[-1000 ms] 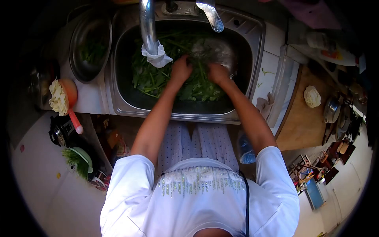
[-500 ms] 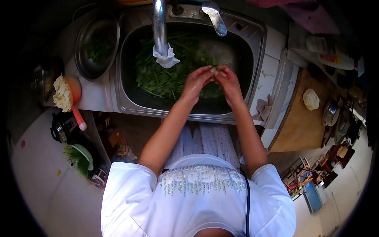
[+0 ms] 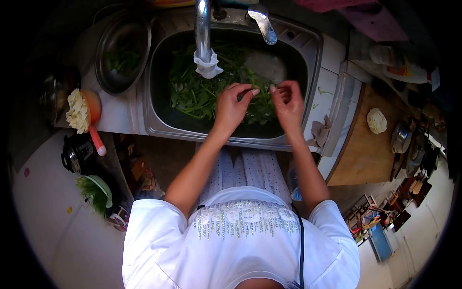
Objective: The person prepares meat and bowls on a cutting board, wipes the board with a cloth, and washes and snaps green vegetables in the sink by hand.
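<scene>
Leafy green stems [image 3: 192, 98] lie in water in the metal sink [image 3: 156, 126]. My left hand [image 3: 234, 103] is above the greens, with thumb and forefinger pinched at a green piece too small to make out well. Just to its right, my right hand [image 3: 288, 102] has its fingers curled and its thumb and forefinger together near the same greenery; what it holds, if anything, is hidden. A small gap separates the two hands. The faucet [image 3: 203, 33], with white cloth round its spout, hangs over the sink left of them.
A metal bowl [image 3: 102, 72] with greens stands left of the sink. Near it is an orange ladle [image 3: 94, 108] with pale pieces. On the right, a wooden board [image 3: 365, 154] bears a pale round item [image 3: 377, 120]. The tap lever [image 3: 263, 24] is behind the sink.
My hands rose out of the greens and came together, then moved slightly apart. The view has shifted, so the sink and faucet appear farther right.
</scene>
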`<state>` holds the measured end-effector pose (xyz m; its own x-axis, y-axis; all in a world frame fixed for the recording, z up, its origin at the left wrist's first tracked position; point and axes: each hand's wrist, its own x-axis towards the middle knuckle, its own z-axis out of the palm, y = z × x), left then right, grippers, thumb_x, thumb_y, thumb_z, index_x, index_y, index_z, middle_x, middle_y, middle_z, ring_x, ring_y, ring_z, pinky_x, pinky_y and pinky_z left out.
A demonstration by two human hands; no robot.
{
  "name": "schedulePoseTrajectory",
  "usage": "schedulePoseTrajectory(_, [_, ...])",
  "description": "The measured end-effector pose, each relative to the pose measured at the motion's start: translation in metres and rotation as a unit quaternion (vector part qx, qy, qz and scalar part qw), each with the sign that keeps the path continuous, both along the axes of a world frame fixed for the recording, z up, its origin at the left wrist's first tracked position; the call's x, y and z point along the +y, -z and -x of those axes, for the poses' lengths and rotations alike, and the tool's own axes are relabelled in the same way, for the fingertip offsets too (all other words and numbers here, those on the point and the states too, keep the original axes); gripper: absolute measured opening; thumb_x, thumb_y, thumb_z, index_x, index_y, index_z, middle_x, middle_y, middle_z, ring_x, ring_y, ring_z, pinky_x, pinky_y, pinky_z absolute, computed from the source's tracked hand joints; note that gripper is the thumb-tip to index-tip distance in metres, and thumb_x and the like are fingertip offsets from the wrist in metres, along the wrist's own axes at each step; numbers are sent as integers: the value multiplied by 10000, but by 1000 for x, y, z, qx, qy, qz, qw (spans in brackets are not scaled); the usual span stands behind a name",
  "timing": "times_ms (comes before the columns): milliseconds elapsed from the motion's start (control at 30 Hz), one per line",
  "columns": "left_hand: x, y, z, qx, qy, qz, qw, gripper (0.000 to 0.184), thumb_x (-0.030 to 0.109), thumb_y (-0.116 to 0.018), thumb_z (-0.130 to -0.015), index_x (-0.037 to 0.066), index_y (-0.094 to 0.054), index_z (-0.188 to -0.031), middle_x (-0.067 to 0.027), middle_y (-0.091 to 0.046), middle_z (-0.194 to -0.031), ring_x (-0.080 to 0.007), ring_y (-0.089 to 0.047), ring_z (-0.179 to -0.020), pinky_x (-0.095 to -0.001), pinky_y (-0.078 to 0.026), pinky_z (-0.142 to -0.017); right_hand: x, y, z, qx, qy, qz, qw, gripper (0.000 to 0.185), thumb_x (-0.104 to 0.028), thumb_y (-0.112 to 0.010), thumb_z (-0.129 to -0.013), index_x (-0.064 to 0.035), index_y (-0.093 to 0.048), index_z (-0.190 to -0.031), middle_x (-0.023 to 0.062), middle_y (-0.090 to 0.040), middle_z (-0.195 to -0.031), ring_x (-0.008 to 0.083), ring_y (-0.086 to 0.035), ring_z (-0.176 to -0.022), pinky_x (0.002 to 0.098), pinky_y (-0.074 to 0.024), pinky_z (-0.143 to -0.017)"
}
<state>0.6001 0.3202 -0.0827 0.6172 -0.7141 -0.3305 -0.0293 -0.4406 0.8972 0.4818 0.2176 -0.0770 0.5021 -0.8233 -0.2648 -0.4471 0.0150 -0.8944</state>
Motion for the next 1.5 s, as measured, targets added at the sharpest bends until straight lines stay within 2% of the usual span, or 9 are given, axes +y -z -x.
schedulePoseTrajectory(100, [6,-12,-8,-185,73,26,980,152,90,-661,-770,35,-675,-911,-89,-624,-798,-222,-578,-759,-310,-446,-687,-23,-32,-6,-24,-186,310,932,221,4,-662,-699,-54,-634,-911,75,-582,-899,228,-529,-832,345,-427,-746])
schedulePoseTrajectory(200, [9,-29,-13,-195,107,41,974,168,76,-650,-762,41,-675,-924,-98,-622,-803,-278,-547,-756,-350,-434,-677,-31,-43,-19,-24,-314,320,893,253,-26,-660,-684,-84,-655,-930,63,-595,-973,256,-505,-945,375,-401,-802])
schedulePoseTrajectory(433, [16,-48,-22,-165,112,30,979,130,84,-646,-774,28,-648,-891,-94,-630,-807,-266,-591,-763,-347,-455,-682,-39,-47,-23,-36,-396,322,859,175,-83,-655,-717,-93,-649,-892,44,-612,-938,252,-528,-921,357,-404,-769])
schedulePoseTrajectory(833, [14,-52,-13,-277,87,57,955,114,68,-634,-780,24,-645,-885,-114,-643,-814,-282,-607,-734,-344,-475,-649,-9,-45,-23,-45,-269,206,940,143,-78,-657,-713,-32,-604,-837,80,-603,-789,221,-556,-772,320,-430,-701])
schedulePoseTrajectory(900, [13,-50,-10,-234,40,70,969,126,60,-628,-790,20,-647,-908,-121,-650,-825,-249,-624,-727,-319,-483,-646,-2,-48,-23,-87,-173,-35,980,123,-66,-652,-753,-19,-603,-855,49,-597,-773,117,-554,-783,240,-428,-721])
schedulePoseTrajectory(1133, [13,-49,-3,-215,4,89,973,126,81,-620,-831,14,-645,-935,-98,-661,-816,-168,-626,-714,-259,-480,-652,8,-37,-18,-198,-56,-286,936,90,-83,-639,-817,-31,-611,-885,-25,-586,-819,53,-525,-807,203,-417,-740])
schedulePoseTrajectory(1200, [14,-47,1,-2,-75,98,992,134,96,-608,-859,4,-640,-951,-49,-660,-859,-106,-593,-743,-224,-462,-684,8,-40,-17,-197,-46,-353,913,94,-95,-638,-822,-39,-614,-893,-30,-587,-832,55,-530,-810,207,-420,-743])
schedulePoseTrajectory(1400, [19,-42,0,258,-131,115,950,198,173,-561,-903,28,-575,-1036,-54,-636,-981,-88,-565,-867,-205,-442,-768,2,-43,-11,-82,-141,-197,967,111,-110,-635,-824,-32,-614,-901,-20,-589,-821,61,-541,-788,214,-431,-723])
schedulePoseTrajectory(1500, [20,-39,-7,344,-130,193,910,198,180,-552,-907,28,-555,-1035,-76,-639,-972,-114,-587,-903,-222,-443,-809,-2,-47,-5,-96,-140,-221,960,109,-107,-632,-821,-27,-611,-891,-21,-587,-808,53,-532,-750,204,-428,-683])
